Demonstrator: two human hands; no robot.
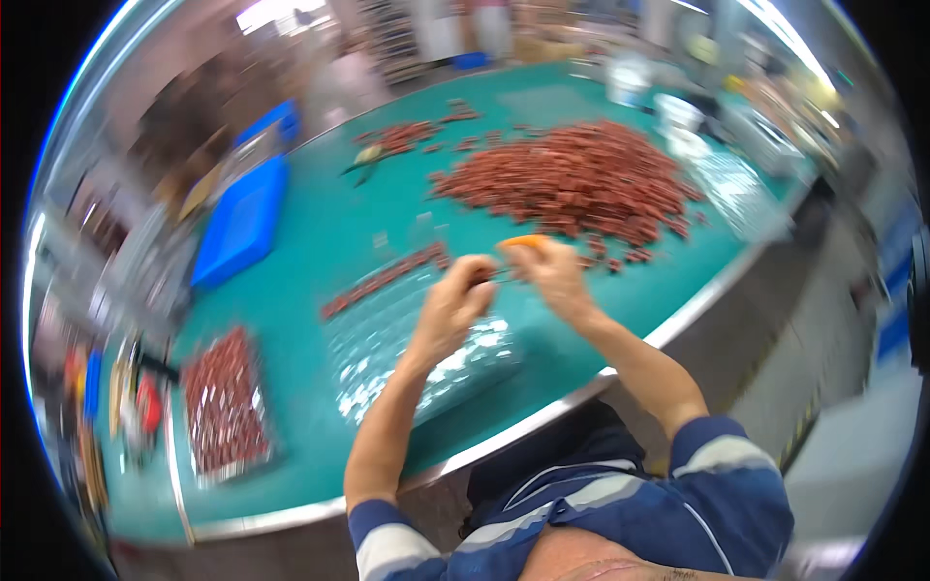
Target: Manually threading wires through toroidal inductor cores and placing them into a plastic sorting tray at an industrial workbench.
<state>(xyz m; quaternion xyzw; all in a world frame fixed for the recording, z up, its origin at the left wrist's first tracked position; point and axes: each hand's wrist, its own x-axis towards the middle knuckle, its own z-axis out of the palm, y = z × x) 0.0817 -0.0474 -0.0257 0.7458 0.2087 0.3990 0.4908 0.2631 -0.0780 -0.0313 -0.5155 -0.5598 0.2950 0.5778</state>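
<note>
Above the table, my left hand [453, 302] is closed, its fingertips pinching what looks like a small reddish-brown part [480, 277], blurred. Close beside it, my right hand [555, 278] grips an orange-handled tool [524, 240]; its working end is mostly hidden and smeared. Beneath my left hand lies a clear plastic tray [417, 353] with rows of pockets. Reddish-brown parts [383, 281] fill a row along its far edge. Just beyond my right hand spreads a large heap of the same reddish-brown parts [581, 174].
On the green table [320, 223], a clear-wrapped pack of reddish-brown parts [228, 407] lies at the left. A blue bin [242, 223] sits on the far-left edge. Green-handled pliers [366, 160] lie near a smaller scatter. Clear plastic sheets [736, 194] and a white tub [630, 79] occupy the right.
</note>
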